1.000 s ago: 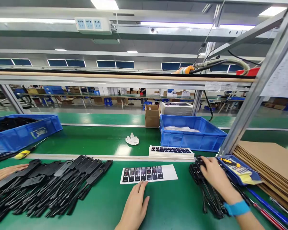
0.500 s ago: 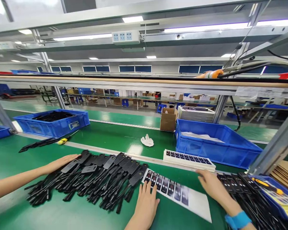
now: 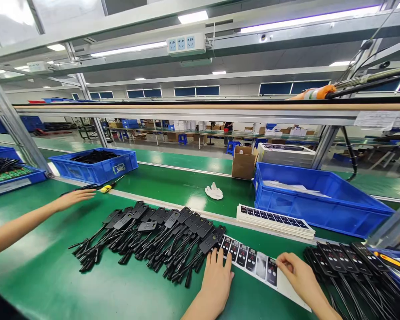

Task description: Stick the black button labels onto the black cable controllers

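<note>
On the green desk (image 3: 120, 293), the label sheet (image 3: 283, 284) slants between the pile of black cabled devices (image 3: 158, 238) and the right-hand bunch of devices (image 3: 342, 262). A second ago bare green showed between the sheet and the pile; now the sheet's left end meets the outermost device. Half a second ago the right hand (image 3: 300, 275) was off the labels, beside the bunch; it has since come over the sheet to the end label (image 3: 271, 272). Its grip is narrow, with thumb and forefinger close together at that label's right edge; I cannot tell whether they pinch it. The wrist comes in from the lower right, with the other fingers curled under. The left hand (image 3: 216, 282) lies palm down, its grip wide and fingers spread, with the tips at the sheet's left end beside the pile. A co-worker's hand (image 3: 73, 200), at the pile half a second ago, is now apart from it, fingers extended near the yellow-handled screwdriver (image 3: 106, 188).
</note>
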Demonstrator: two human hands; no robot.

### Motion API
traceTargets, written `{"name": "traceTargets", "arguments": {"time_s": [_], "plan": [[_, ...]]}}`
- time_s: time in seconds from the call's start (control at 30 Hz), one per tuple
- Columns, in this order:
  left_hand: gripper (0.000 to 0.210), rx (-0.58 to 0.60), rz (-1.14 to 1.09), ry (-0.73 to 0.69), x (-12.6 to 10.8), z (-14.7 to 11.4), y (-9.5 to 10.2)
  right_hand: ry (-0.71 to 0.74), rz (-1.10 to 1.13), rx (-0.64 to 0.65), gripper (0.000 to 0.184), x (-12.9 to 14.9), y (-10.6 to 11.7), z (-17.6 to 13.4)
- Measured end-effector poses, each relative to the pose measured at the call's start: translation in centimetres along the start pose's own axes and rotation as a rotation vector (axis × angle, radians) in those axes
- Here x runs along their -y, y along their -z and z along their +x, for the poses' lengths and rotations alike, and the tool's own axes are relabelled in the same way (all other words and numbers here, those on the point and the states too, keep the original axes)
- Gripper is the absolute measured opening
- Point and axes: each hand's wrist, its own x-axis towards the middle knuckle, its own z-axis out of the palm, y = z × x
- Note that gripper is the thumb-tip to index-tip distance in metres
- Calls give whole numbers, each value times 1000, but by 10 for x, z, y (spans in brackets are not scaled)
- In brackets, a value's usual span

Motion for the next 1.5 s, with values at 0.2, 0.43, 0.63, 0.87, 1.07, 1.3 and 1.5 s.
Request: {"name": "traceTargets", "arguments": {"time_s": [0.2,0.43,0.63,0.87,1.07,1.3,1.5], "plan": [[50,-106,40,-23,-2,2,11,-241,341,-475,34,9,30,5],[39,-296,162,257,31,9,43,-254,652,-364,38,37,10,-14],[35,-332,-45,258,36,4,52,-247,867,-243,36,59,-19,-27],[31,-3,-1450,298,4,-1,45,-252,1036,-70,30,79,-23,-36],[42,317,-1862,400,-25,-14,33,-214,1011,-54,33,89,-21,-36],[62,488,-1766,358,-36,-21,30,-245,947,26,34,91,-20,-37],[61,548,-1748,322,-40,-23,32,-250,890,39,34,93,-19,-39]]}}
